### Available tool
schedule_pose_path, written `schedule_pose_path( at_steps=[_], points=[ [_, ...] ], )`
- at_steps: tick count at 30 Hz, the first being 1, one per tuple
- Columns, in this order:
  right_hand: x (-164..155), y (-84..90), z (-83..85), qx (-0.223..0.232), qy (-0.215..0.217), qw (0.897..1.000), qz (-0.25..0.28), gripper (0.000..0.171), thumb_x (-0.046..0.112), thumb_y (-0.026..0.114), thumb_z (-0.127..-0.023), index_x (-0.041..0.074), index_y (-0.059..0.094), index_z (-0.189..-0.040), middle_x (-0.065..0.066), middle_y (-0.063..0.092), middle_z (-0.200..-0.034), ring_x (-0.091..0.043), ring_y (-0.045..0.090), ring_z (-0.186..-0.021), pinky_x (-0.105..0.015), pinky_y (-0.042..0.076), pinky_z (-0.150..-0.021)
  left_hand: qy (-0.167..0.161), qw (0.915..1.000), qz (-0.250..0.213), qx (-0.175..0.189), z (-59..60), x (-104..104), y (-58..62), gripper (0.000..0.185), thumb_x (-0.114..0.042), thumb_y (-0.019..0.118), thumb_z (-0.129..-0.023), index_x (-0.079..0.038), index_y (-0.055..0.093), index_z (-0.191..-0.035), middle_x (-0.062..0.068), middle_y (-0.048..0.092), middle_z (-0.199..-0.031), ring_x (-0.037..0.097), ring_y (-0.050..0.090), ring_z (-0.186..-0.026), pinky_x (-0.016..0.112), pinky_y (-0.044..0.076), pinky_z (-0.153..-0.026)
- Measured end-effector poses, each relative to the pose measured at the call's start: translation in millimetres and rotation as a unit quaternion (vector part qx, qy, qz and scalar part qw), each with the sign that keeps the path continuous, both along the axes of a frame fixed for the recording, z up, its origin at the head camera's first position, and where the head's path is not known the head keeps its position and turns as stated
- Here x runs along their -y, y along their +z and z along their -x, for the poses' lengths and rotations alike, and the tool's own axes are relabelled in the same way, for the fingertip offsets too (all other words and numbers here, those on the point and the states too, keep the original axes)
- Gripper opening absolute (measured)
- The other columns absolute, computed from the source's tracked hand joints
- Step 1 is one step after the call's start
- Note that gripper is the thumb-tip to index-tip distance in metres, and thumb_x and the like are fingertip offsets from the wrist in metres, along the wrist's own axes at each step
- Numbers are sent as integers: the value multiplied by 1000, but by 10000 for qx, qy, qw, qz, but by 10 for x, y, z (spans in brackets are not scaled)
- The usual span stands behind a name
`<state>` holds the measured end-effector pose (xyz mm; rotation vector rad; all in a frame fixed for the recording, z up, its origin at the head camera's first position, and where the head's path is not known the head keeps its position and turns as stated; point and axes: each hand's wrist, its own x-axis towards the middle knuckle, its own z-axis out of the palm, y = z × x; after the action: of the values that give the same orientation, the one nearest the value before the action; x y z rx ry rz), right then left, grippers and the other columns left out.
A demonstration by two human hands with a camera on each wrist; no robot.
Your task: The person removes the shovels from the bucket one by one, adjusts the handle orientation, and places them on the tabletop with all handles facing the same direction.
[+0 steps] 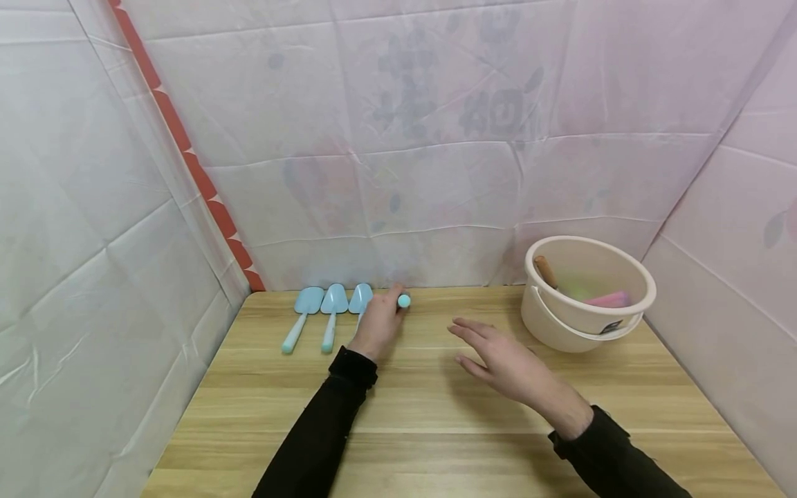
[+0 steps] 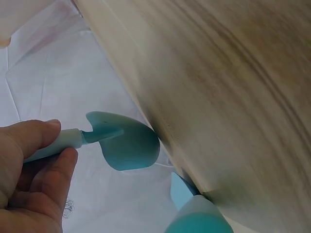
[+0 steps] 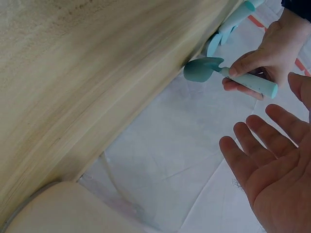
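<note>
My left hand (image 1: 380, 321) grips the pale handle of a small turquoise trowel (image 2: 129, 145). Thumb and fingers close round the handle, and the blade points down at the table's back edge; in the head view mostly the handle's end (image 1: 404, 301) shows. Just left of that hand, a blue shovel with a squarish blade (image 1: 308, 301), a pointed trowel (image 1: 335, 299) and another trowel (image 1: 361, 297) lie in a row, the last partly hidden by the hand. My right hand (image 1: 501, 356) hovers over the table with fingers extended, holding nothing, between the trowels and the bucket.
A cream bucket (image 1: 557, 325) stands at the back right, its handle lowered. Inside are a brown-handled item (image 1: 544, 271), a pink item (image 1: 610, 300) and something green. White sheeting (image 1: 436, 187) rises behind the wooden table (image 1: 423, 449) and along both sides.
</note>
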<state>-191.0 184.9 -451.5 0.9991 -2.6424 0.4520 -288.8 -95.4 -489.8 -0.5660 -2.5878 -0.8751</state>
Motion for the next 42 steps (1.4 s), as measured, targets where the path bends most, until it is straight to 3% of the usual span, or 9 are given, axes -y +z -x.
schedule_pose_path(
  at_steps=[8,15,23,34,40,42],
  points=[
    [0,-47,7,-35,44,10000,-82,54,21,86,-110,4,70,-159,-20,73,-163,-42,77,-143,-60,68,-115,36,9999,121,79,9,21,5,7,-4,75,-114,-9,71,-119,13,86,-114,27,86,-104,44,73,-91],
    [1,-77,7,-107,136,9997,-145,55,20,88,-108,3,71,-157,-20,73,-161,-40,78,-141,-57,69,-112,131,9992,201,331,-5,30,6,30,12,81,-103,-8,75,-125,13,88,-120,30,86,-112,43,73,-95],
    [8,-82,0,-127,139,9996,-211,54,19,89,-107,3,73,-155,-20,74,-161,-40,78,-140,-56,69,-112,72,9968,533,584,-59,42,-33,31,8,86,-101,-3,79,-130,17,88,-125,34,86,-120,44,74,-98],
    [9,-106,-9,20,172,9993,-332,53,20,87,-109,1,72,-155,-22,72,-162,-39,77,-143,-55,69,-114,-185,9825,1320,1305,-164,45,5,33,-5,88,-102,-7,82,-135,13,86,-135,31,84,-121,44,73,-97],
    [12,-109,-24,25,159,9990,-407,52,20,86,-109,2,72,-156,-20,73,-162,-39,78,-142,-55,69,-113,-409,9737,1798,1334,-185,67,-10,38,-11,93,-97,-8,83,-135,11,85,-136,29,83,-119,41,72,-100],
    [12,-117,-22,-23,157,9989,-433,52,20,87,-108,3,72,-155,-20,73,-161,-39,78,-141,-54,70,-112,-470,9707,1870,1431,-188,75,-18,41,-13,94,-97,-8,82,-137,11,84,-142,29,82,-125,41,71,-105]
  ],
)
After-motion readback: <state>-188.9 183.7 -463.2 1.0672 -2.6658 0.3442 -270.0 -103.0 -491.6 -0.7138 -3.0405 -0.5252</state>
